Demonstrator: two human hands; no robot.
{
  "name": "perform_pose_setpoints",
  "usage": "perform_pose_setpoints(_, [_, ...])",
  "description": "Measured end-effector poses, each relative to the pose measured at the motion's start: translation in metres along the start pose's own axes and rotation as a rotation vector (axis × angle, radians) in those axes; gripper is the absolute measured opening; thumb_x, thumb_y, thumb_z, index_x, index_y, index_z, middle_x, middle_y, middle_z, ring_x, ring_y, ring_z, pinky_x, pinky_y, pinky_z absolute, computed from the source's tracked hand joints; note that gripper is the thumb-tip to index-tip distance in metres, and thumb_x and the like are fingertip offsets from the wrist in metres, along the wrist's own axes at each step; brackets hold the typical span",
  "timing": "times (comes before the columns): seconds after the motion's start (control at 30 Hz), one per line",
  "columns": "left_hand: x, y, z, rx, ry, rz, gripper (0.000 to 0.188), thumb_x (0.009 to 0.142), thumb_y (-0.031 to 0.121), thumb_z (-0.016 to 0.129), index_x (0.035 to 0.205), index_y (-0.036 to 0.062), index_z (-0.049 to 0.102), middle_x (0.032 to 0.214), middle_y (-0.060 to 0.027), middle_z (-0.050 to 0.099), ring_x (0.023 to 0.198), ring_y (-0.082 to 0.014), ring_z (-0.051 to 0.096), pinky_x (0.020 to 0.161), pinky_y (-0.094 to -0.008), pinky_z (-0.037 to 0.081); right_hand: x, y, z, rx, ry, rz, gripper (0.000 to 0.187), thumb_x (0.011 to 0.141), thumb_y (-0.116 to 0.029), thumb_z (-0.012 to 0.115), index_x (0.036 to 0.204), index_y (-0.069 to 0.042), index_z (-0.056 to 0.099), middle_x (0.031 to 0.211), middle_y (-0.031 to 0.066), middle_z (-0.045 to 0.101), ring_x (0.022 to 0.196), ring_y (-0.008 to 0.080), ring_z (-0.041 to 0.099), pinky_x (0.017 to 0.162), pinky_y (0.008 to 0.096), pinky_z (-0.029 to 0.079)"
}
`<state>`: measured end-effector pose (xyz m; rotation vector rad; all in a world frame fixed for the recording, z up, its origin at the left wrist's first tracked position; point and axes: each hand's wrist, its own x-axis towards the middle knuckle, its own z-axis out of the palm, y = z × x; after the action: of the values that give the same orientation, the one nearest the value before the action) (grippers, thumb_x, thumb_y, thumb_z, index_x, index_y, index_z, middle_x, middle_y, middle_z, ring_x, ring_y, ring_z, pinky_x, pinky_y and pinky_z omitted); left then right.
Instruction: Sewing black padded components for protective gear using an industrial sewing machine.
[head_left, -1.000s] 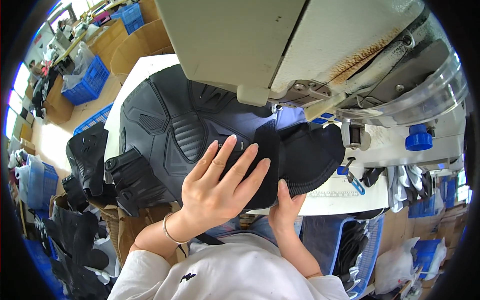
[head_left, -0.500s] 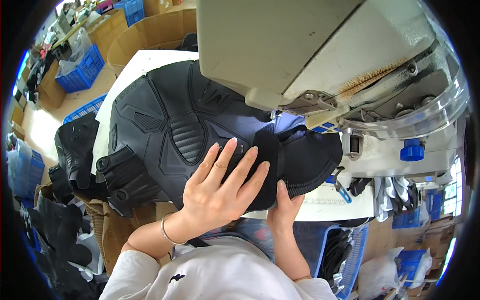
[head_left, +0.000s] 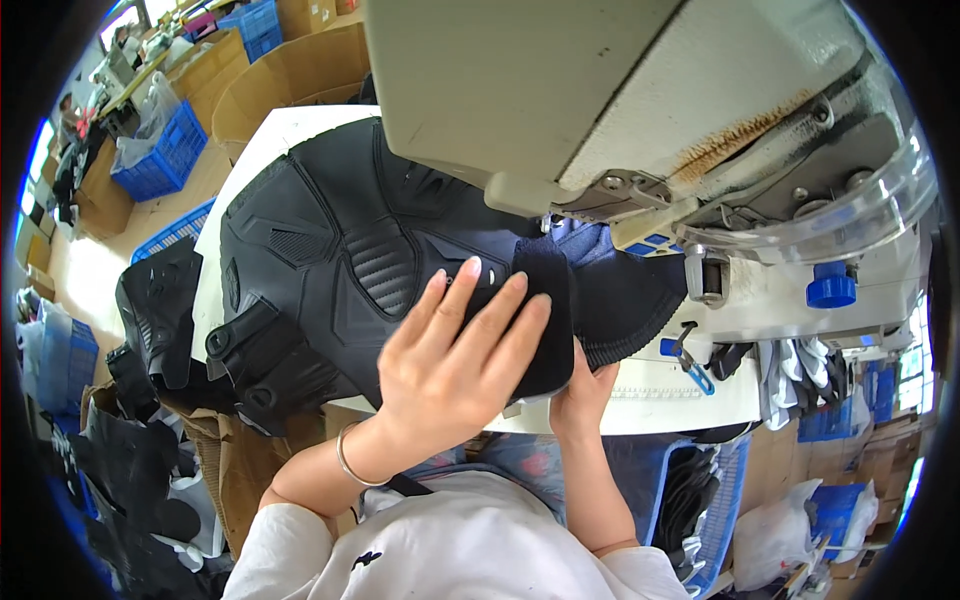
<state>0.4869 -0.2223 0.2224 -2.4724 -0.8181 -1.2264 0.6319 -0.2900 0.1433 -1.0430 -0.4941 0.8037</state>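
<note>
Hands (head_left: 442,388) at black padding (head_left: 380,265) — left spread flat

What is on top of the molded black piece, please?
The left hand lies spread on the molded black piece. The surface under its palm is covered, and the machine head hides the piece's upper right edge.

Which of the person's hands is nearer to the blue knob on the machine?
The right hand, at the near edge of the black padded piece, below and left of the blue knob in the picture; the left hand lies spread on that piece, farther left.
</note>
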Motion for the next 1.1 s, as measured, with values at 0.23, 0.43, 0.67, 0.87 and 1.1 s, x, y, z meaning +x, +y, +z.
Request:
perform_pose_setpoints(0.23, [0.032,-0.019,-0.018,-0.643,-0.181,-0.844,0.021,0.076,0.01,0.069,0.097,0.0071,0.069,0.085,-0.0155,0.068,0.073,-0.028,0.068,0.061,-0.0335,0.051,-0.011,0.017,0.013,-0.013,0.097,-0.01,0.055,0.083,-0.003,0.064,0.132,-0.003,0.038,0.127,0.0088,0.049,0.113,0.0185,0.049,0.1,0.0335,0.037])
perform_pose_setpoints(0.43, [0.014,-0.008,-0.008,-0.231,-0.008,-0.043,0.034,0.063,0.005,0.062,0.096,0.0075,0.069,0.097,-0.0087,0.069,0.087,-0.0293,0.067,0.077,-0.0368,0.055,-0.015,0.02,0.019,0.128,0.08,-0.004,0.053,0.085,-0.003,0.062,0.131,-0.002,0.037,0.128,0.0099,0.049,0.114,0.0198,0.052,0.097,0.0335,0.043])
perform_pose_setpoints(0.67, [0.006,-0.002,0.001,-0.01,0.031,0.112,0.028,0.068,0.013,0.062,0.094,0.0097,0.07,0.097,-0.0092,0.069,0.089,-0.0307,0.067,0.077,-0.0367,0.056,-0.013,0.021,0.03,0.222,0.095,-0.017,0.046,0.087,0.003,0.058,0.129,-0.001,0.039,0.123,0.0103,0.052,0.106,0.0168,0.055,0.091,0.0287,0.047])
perform_pose_setpoints(0.87, [0.001,-0.005,0.001,0.085,-0.019,0.199,0.024,0.071,0.017,0.061,0.093,0.0125,0.07,0.103,-0.0092,0.067,0.094,-0.0323,0.065,0.079,-0.037,0.055,-0.019,0.02,0.04,0.296,0.125,0.012,0.042,0.089,0.002,0.056,0.128,0.0,0.039,0.123,0.0114,0.053,0.106,0.0179,0.057,0.092,0.0304,0.048])
perform_pose_setpoints(1.1, [0.003,-0.017,-0.001,0.09,-0.048,0.27,0.022,0.071,0.017,0.061,0.09,0.0142,0.07,0.104,-0.0078,0.067,0.094,-0.0314,0.064,0.081,-0.0364,0.054,-0.023,0.024,0.047,0.292,0.144,0.007,0.04,0.089,0.002,0.055,0.126,0.0,0.04,0.123,0.0118,0.053,0.109,0.0186,0.056,0.095,0.0312,0.046])
